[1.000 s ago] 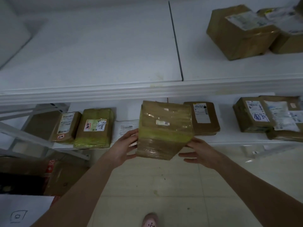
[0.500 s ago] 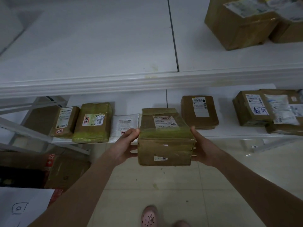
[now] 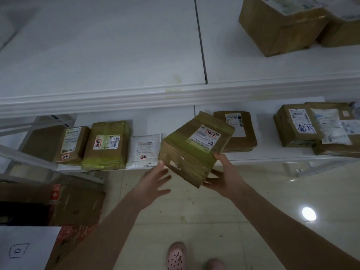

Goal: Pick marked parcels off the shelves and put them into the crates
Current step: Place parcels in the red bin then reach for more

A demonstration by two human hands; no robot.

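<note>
A brown cardboard parcel [image 3: 187,152] wrapped in yellowish tape hangs tilted in front of the lower shelf [image 3: 272,155]. Its white label bears a red-marked sticker. My right hand [image 3: 226,180] grips its right lower corner, fingers underneath and thumb on the top edge. My left hand [image 3: 153,184] is spread open at the parcel's left lower corner, with the fingertips just touching it. A cardboard crate [image 3: 78,203] stands on the floor at the lower left, fronted by a white sheet [image 3: 23,248] with a drawn square.
On the lower shelf lie a small brown box [image 3: 72,145], a yellow-taped box [image 3: 107,147], a white bag [image 3: 145,151], a flat brown parcel [image 3: 241,133] and stacked boxes [image 3: 296,127]. A big box [image 3: 278,26] sits on the upper shelf [image 3: 116,100]. My shoes [image 3: 176,256] are on the tiled floor.
The parcel was turned label-up between both hands, then tilted to the right. My left hand has let go and spread open; my right hand now carries the parcel.
</note>
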